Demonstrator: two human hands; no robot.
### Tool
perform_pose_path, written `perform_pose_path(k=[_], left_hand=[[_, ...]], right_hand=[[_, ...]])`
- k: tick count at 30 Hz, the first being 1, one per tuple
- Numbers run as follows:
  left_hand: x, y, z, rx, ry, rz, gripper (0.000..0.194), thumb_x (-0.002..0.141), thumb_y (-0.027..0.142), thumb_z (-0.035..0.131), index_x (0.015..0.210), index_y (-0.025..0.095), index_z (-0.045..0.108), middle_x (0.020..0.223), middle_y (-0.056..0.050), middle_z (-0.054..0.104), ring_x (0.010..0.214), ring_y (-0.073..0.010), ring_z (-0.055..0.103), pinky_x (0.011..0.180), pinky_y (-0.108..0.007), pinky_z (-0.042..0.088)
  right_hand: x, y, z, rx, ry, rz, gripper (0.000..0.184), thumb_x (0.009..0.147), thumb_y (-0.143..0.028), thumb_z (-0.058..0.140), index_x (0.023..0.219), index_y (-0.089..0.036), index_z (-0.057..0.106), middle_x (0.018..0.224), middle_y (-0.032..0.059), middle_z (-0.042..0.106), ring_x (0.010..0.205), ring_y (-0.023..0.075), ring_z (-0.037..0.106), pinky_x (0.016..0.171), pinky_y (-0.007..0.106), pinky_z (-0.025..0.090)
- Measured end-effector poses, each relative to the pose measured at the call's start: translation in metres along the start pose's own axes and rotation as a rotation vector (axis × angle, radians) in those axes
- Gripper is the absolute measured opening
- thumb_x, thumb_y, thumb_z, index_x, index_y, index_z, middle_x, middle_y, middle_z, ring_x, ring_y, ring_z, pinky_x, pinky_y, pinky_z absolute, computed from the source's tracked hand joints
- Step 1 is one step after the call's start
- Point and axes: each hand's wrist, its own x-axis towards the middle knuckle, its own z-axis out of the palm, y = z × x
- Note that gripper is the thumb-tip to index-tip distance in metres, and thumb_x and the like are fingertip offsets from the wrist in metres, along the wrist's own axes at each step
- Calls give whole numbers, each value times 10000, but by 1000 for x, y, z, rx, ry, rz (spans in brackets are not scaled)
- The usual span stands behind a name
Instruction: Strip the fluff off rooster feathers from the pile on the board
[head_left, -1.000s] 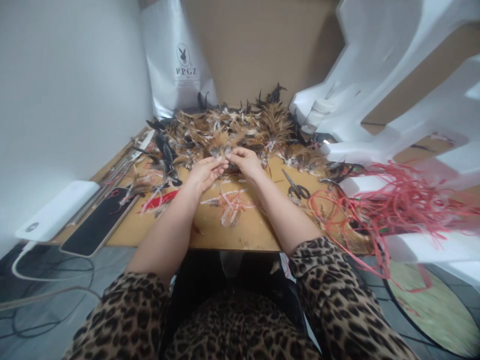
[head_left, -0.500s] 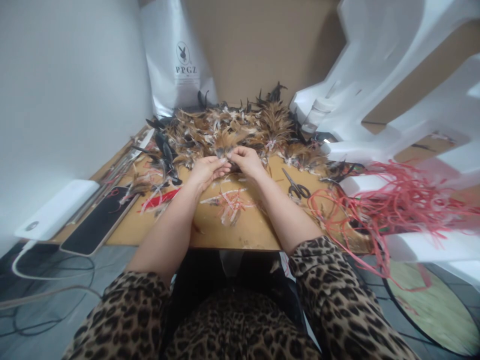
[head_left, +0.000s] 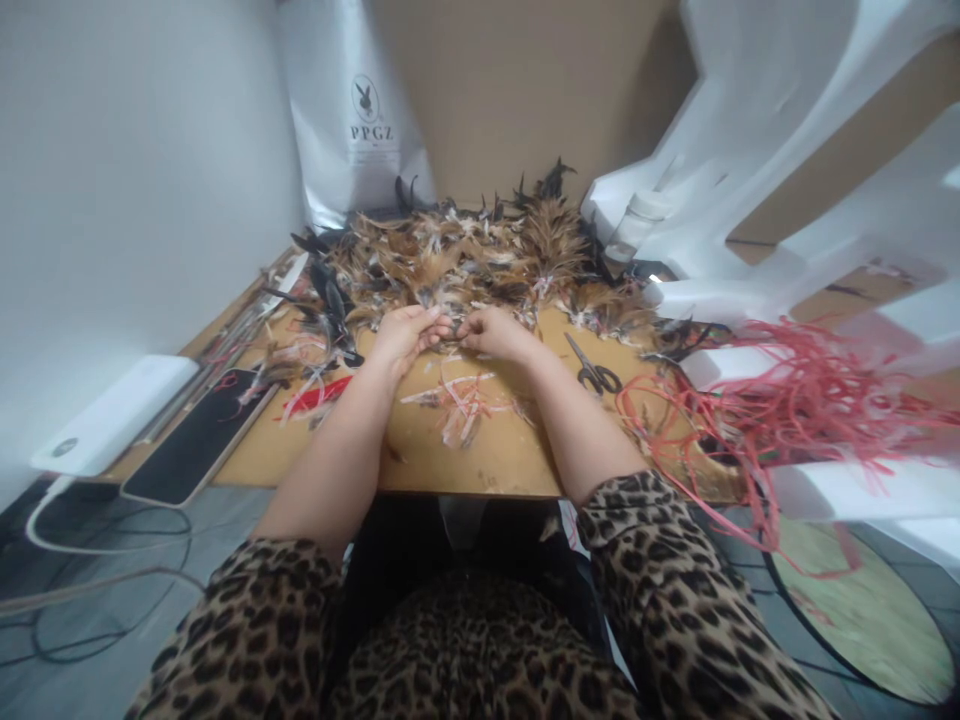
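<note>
My left hand (head_left: 409,336) is closed in a pinch at the base of a small tuft of brown feathers (head_left: 429,288), which points away from me. Just right of it, my right hand (head_left: 495,334) is curled with thumb and forefinger together near the tuft's lower end; whatever those fingertips hold is too small to make out. Beyond both hands spreads a pile of brown feather bunches (head_left: 375,250). Below them lie pale and pink string scraps with feather bits (head_left: 463,405). Black-handled scissors (head_left: 596,376) rest right of my right hand.
Pink strings (head_left: 810,410) hang over white foam at the right. A phone (head_left: 199,440) and a white power bank (head_left: 112,415) with a cable lie at the left. Dark feathers (head_left: 330,300) and a red strip (head_left: 315,397) are nearby. A white bag (head_left: 360,160) stands behind.
My right hand has lowered slightly, and its fingers have shifted from the tuft's upper part toward its lower end. My left hand stays almost in place.
</note>
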Motion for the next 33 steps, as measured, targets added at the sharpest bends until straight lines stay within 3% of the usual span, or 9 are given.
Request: perform_pose_path(k=[3,6,14,22,26,30,33], left_hand=[[1,0,-1,-22,4,-13,111,722,169,680,722,67,636,692,-75,678,534,-70,610,463,-131,445],[1,0,0,-60,4,-27,86,731,146,667,726,69,630,687,-72,677,530,-72,610,454,-133,443],[1,2,-1,-99,24,-82,31,757,97,619,742,74,632,769,-80,696,558,-79,628,436,-129,443],[0,2,-4,-132,-133,-168,52,749,76,617,780,53,652,764,-119,695,583,-103,635,470,-151,475],[0,2,-1,-160,-111,-114,23,732,61,633,736,48,652,712,-102,682,569,-78,618,494,-131,471],[2,1,0,-164,-37,18,44,719,108,666,722,67,652,715,-82,682,588,-64,613,520,-122,465],[2,-1,2,-107,3,113,107,691,166,704,723,76,655,737,-80,689,615,-68,621,543,-131,465]], right_hand=[[-3,-3,4,-335,13,15,208,698,-189,598,867,-211,717,821,40,693,737,178,592,672,270,406],[-5,-6,7,-481,50,-23,205,751,-198,544,855,-218,720,866,70,679,787,193,588,696,282,396],[-4,-3,-5,-463,402,-265,270,883,-272,411,949,-203,664,991,84,598,918,194,523,770,304,335],[-5,-3,-4,-482,514,-343,271,900,-305,404,932,-216,658,973,82,592,923,197,493,788,329,307],[-4,-7,-2,-323,566,-320,214,867,-269,463,943,-200,650,979,77,590,926,184,510,811,322,341],[0,-12,0,82,696,-189,204,815,-295,516,882,-150,642,896,56,601,797,140,526,743,273,395],[4,-15,3,430,560,-1,260,755,-391,573,726,-139,631,635,-8,560,604,101,470,591,232,378]])
